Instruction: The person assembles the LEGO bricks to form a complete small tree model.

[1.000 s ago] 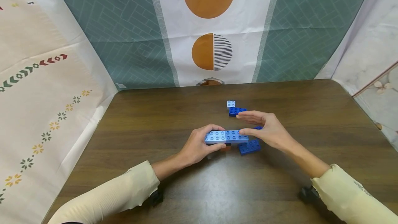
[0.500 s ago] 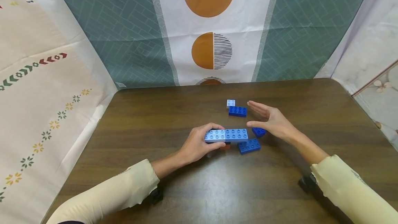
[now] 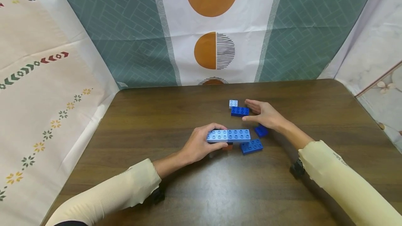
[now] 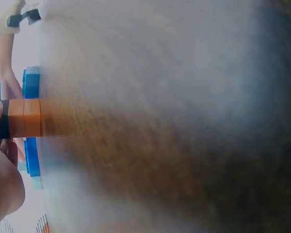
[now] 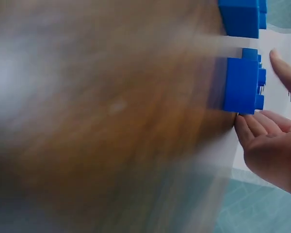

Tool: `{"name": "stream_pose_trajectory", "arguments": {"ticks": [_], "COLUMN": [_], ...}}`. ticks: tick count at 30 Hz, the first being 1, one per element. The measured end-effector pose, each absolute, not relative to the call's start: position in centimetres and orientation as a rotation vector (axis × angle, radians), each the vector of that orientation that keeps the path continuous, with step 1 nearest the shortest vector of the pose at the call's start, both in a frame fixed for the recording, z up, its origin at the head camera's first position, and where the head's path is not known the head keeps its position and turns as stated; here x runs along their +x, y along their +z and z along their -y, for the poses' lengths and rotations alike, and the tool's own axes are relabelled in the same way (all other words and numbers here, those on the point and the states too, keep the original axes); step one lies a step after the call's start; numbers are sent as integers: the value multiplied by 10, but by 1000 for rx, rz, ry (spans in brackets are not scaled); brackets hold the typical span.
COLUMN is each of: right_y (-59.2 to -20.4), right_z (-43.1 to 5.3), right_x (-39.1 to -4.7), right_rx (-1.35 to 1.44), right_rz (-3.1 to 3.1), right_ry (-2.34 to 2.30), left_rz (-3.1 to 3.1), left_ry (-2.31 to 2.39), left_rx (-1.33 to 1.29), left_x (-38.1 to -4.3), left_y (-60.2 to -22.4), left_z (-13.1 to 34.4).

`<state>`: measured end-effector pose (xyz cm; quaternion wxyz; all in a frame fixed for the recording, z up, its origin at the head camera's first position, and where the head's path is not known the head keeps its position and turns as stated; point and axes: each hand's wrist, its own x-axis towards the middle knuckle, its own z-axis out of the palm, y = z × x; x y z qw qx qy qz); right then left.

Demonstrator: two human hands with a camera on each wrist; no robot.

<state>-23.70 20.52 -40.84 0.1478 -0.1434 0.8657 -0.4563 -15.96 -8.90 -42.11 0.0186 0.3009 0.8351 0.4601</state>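
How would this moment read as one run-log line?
left hand: grips brick stack | right hand: near dark blue brick, holding nothing, contact unclear | pale blue brick: on far side of dark blue brick

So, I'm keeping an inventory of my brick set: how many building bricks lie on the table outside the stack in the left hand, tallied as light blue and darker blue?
Light blue four-stud building brick: 1
Darker blue building bricks: 3
Total: 4
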Motion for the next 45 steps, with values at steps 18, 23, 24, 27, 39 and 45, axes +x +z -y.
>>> {"name": "stream_pose_trajectory", "arguments": {"ticks": [18,23,24,27,39,45], "right_y": [-412,-410,-408,-404,-384,-372], "right_z": [-190,-191,-191,-191,-193,-193], "right_x": [-240,-236,-235,-228,-199,-185], "right_rx": [-317,-340,-349,-378,-481,-515], "right_rz": [-2771,-2786,-2789,-2791,-2735,-2704], "right_ry": [-1165,-1173,-1175,-1179,-1269,-1323], "left_rz": [-2599,-2592,-2591,-2583,-2575,-2572], "left_ry": [1409,1418,1419,1422,1428,1432], "left_rx": [923,928,926,921,941,938], "left_x": [-159,-159,-159,-159,-159,-159], "left_y": [-420,-421,-421,-420,-420,-422], "left_z": [89,89,89,89,89,89]}}
